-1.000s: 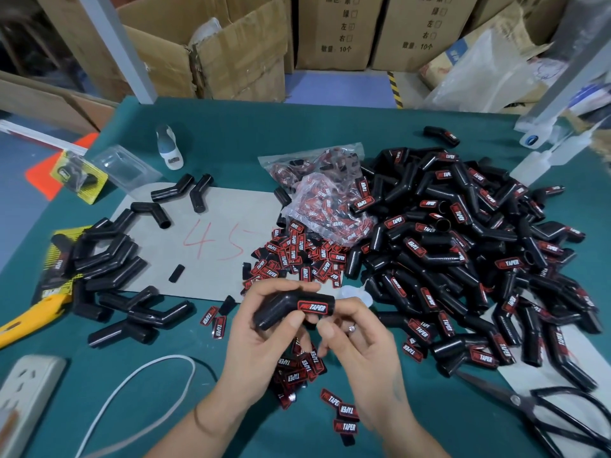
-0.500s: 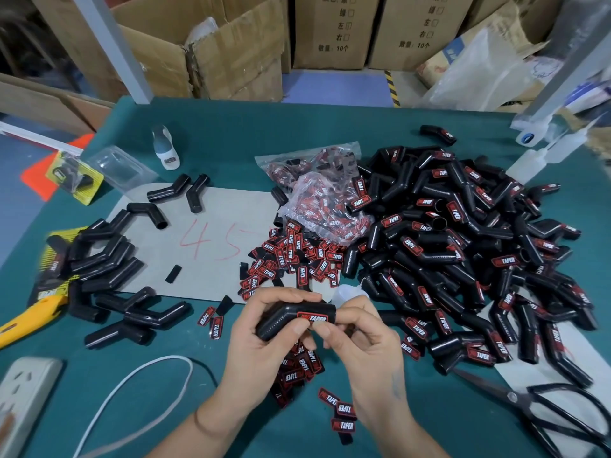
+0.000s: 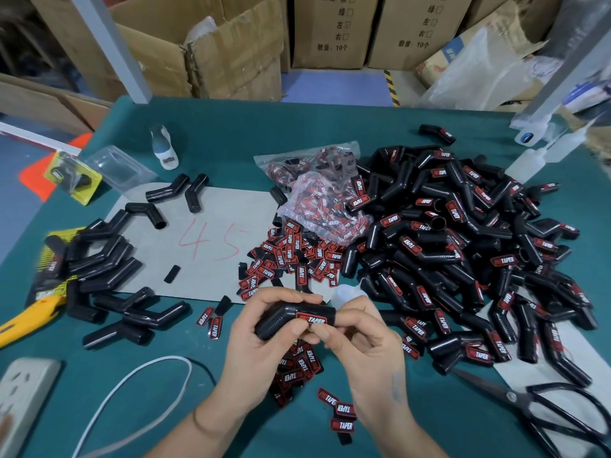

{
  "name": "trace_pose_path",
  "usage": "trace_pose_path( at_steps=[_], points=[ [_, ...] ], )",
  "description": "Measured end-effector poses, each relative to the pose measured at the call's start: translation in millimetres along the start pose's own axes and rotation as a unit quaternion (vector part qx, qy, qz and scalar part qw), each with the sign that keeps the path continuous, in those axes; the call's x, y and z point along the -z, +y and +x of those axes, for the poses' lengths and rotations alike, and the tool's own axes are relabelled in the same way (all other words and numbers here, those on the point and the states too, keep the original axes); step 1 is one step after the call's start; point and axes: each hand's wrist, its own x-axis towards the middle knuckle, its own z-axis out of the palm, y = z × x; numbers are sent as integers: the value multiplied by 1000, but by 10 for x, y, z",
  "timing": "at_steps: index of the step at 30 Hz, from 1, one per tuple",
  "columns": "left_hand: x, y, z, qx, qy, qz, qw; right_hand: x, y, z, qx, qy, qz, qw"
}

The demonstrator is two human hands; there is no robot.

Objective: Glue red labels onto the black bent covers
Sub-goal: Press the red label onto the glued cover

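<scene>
Cover: black bent cover, 6 o'clock, held above table.
Left hand: wraps bend.
Right hand: pinches label end.
Label: seated on straight leg.
Tip: press edges flat, keep square.

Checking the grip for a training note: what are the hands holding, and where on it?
The left hand grips a black bent cover at its bend; the right hand pinches its labelled end.

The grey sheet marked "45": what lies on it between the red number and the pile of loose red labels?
In the head view, nothing: that stretch of the grey sheet is bare between the number and the loose red labels.
</scene>
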Motion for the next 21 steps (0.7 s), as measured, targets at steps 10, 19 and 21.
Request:
trace_pose_path(
  at_steps=[10, 19, 21],
  points=[
    [9, 41, 11, -16, -15, 20, 1000, 21, -6, 3, -26, -5, -44, 999],
    [13, 64, 16, -62, -42, 97, 992, 51, 50, -16, -65, 25, -81, 994],
    [10, 66, 16, -63, -47, 96, 992, 60, 46, -12, -68, 22, -89, 993]
  ],
)
